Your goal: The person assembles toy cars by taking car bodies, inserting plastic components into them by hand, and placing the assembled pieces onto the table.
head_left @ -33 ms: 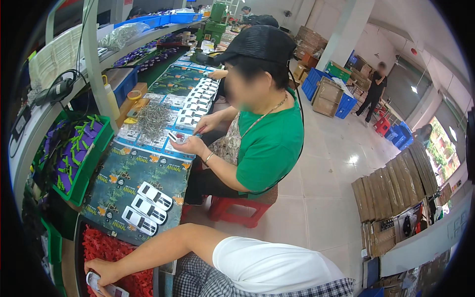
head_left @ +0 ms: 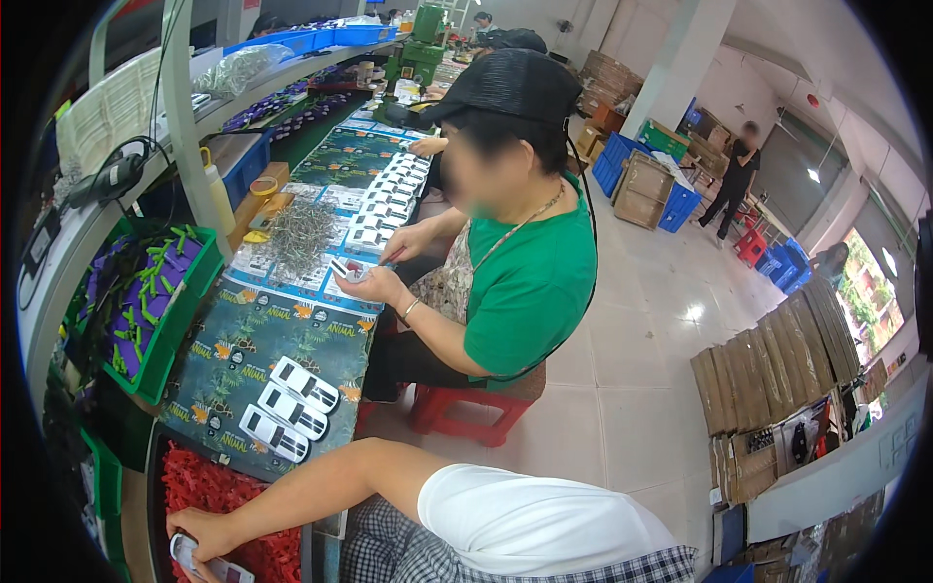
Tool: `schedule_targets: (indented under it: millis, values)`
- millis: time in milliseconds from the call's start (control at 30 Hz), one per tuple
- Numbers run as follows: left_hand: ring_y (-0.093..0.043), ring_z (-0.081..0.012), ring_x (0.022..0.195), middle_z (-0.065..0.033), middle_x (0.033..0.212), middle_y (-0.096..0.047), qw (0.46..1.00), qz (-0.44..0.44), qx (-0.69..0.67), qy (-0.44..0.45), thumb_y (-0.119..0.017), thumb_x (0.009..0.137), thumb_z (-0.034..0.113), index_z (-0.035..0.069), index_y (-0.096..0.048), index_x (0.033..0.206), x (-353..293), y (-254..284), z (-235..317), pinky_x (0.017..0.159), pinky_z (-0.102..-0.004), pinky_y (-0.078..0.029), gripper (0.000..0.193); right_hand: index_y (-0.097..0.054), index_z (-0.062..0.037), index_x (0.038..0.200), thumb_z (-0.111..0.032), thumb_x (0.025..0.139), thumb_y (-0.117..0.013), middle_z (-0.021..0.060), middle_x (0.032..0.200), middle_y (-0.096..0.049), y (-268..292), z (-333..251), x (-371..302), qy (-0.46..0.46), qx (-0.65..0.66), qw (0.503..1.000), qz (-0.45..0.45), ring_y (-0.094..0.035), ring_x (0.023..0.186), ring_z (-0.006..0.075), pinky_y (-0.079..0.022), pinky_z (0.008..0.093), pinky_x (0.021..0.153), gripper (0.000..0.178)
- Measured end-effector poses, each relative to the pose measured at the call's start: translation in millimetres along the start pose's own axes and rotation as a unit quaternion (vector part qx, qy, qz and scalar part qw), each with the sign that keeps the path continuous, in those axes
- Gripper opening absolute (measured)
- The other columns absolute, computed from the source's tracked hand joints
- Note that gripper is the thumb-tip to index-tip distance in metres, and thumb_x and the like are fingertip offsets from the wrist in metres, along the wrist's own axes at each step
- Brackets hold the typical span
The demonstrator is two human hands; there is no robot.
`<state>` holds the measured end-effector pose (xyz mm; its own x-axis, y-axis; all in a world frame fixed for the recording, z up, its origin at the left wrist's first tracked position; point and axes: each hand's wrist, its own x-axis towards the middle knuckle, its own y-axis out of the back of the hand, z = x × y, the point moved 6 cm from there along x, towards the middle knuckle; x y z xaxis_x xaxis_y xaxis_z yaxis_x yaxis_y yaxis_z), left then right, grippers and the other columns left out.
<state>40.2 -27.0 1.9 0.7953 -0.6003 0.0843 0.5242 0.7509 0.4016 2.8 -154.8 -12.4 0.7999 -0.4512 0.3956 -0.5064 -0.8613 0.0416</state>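
In the lower left corner, my right hand [head_left: 202,532] is closed round a white toy car body [head_left: 233,571], with fingers across its middle. The car is over a dark bin of small red plastic parts [head_left: 209,476]. Part of the car runs off the lower edge. My left hand does not show. Beyond my forearm, three white toy cars [head_left: 282,413] lie side by side on the printed table cover [head_left: 224,350].
A green crate [head_left: 185,335] of purple and lime-green parts stands left of the table. A co-worker in green [head_left: 530,282] sits at the table, holding a white toy car. Farther along are a metal wire pile [head_left: 303,233] and a row of white cars [head_left: 389,199].
My right hand and the toy car in it have hardly moved. The co-worker's hands have barely shifted.
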Motion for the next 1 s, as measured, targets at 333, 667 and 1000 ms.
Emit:
schedule_targets:
  millis: [333,667,1000]
  values:
    - [-0.058,-0.0287,0.102,-0.0221,0.122,-0.057,0.997,-0.003,0.009,-0.079,-0.052,0.097,0.019,-0.003,-0.045,0.134,3,-7,-6,0.086,-0.0375,-0.048,0.044,-0.052,-0.0022,0.098,-0.005,0.056,-0.068,0.0169,0.099,-0.055,-2,14,2,-0.036,0.015,0.999,-0.025,-0.053,0.100,0.0334,-0.043,0.0383,0.086,0.046]
    - [-0.057,-0.0187,0.096,-0.0121,0.109,-0.060,0.990,-0.074,-0.047,-0.107,-0.048,0.094,0.009,-0.003,-0.049,0.125,21,-9,-35,0.083,-0.0294,-0.046,0.033,-0.056,-0.0020,0.096,-0.013,0.057,-0.076,0.0140,0.085,-0.062,15,-1,-7,0.016,-0.022,0.999,0.019,-0.062,0.080,0.0291,-0.050,0.0370,0.071,0.046]
    - [-0.052,-0.0353,0.118,-0.0262,0.132,-0.050,0.911,0.243,0.315,-0.112,-0.046,0.099,0.022,-0.003,-0.039,0.138,-52,209,18,0.099,-0.0367,-0.038,0.047,-0.057,-0.0058,0.104,-0.010,0.075,-0.069,0.0152,0.103,-0.056,155,-106,-86,0.116,-0.284,0.940,0.147,-0.054,0.100,0.0341,-0.044,0.0425,0.088,0.032]
